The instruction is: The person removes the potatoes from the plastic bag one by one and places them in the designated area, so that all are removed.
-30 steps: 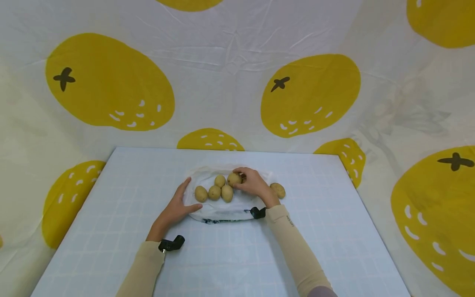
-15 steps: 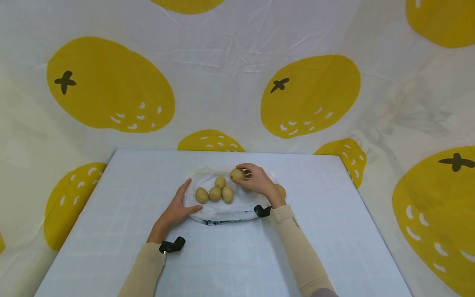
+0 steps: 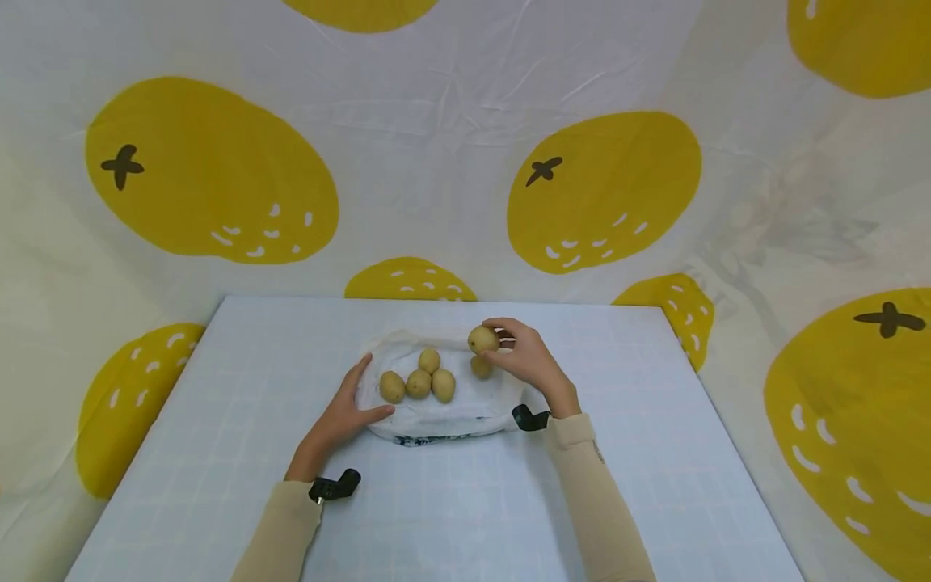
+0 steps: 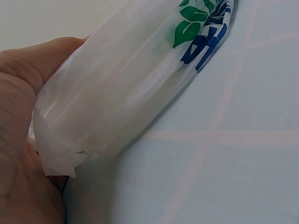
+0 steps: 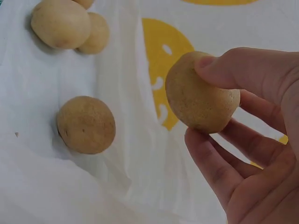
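Observation:
My right hand (image 3: 527,356) holds a potato (image 5: 201,95) between thumb and fingertips, raised above the right part of an opened white plastic bag (image 3: 436,419). Beneath it, a single potato (image 5: 86,125) lies in the bag. Several more potatoes (image 3: 419,384) sit clustered in the bag's left half. At the bag's left end rests my left hand (image 3: 345,408), thumb and fingers spread straight along its rim. The left wrist view shows the white plastic (image 4: 112,84) against the thumb; the fingertips are out of sight there.
The bag lies on a table (image 3: 407,517) with a pale checked cover. Green and blue print (image 4: 201,42) marks its near side. Behind the table hangs a white cloth (image 3: 429,186) with large yellow fruit shapes. Small black devices (image 3: 338,485) sit on both wrists.
My right hand has lifted a potato from beside the cluster and carried it rightward. A potato lying right of the bag is now hidden behind that hand. The left hand stays put.

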The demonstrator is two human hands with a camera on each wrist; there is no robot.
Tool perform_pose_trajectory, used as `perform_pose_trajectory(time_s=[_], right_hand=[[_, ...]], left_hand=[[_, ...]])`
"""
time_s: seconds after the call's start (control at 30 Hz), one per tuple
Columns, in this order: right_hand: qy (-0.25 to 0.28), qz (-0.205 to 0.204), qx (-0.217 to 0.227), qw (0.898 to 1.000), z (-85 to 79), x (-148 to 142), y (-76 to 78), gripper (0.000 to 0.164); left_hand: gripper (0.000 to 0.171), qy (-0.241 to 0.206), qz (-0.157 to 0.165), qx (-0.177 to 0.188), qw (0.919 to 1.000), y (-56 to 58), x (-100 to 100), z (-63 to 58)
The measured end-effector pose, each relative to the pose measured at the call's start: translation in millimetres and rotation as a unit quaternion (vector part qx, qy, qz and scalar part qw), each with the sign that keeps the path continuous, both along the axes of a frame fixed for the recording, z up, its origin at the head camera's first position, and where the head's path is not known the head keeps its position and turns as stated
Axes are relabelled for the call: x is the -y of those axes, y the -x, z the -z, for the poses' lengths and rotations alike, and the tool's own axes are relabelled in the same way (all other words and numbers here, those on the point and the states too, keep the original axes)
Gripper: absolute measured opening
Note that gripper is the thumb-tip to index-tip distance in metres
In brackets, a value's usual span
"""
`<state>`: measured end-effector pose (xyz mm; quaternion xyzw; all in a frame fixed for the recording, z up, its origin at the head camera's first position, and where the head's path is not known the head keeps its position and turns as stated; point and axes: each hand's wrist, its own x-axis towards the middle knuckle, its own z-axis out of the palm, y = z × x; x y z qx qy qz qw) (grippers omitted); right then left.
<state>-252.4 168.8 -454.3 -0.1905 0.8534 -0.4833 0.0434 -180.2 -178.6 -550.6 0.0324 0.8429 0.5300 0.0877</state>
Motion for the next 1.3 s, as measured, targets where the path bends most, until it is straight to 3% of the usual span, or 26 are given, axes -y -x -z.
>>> perform_pose_trajectory(time_s=[0.57, 0.8, 1.3], right_hand=[[-0.005, 0.059, -0.002, 0.998, -9.0, -47, -5.9, 0.053], [-0.015, 0.082, -0.01, 0.996, -11.3, -63, -12.3, 0.053], [-0.01, 0.118, -0.011, 0.993, -0.7, -100, -29.8, 0.052]], left_hand=[[0.116, -0.007, 0.0, 0.022, 0.9997, -1.6, -1, 0.0], [0.115, -0.008, 0.0, 0.008, 0.9999, -3.7, 0, -0.4], [0.113, 0.003, 0.002, 0.008, 1.0, -1.7, 2, -3.0]])
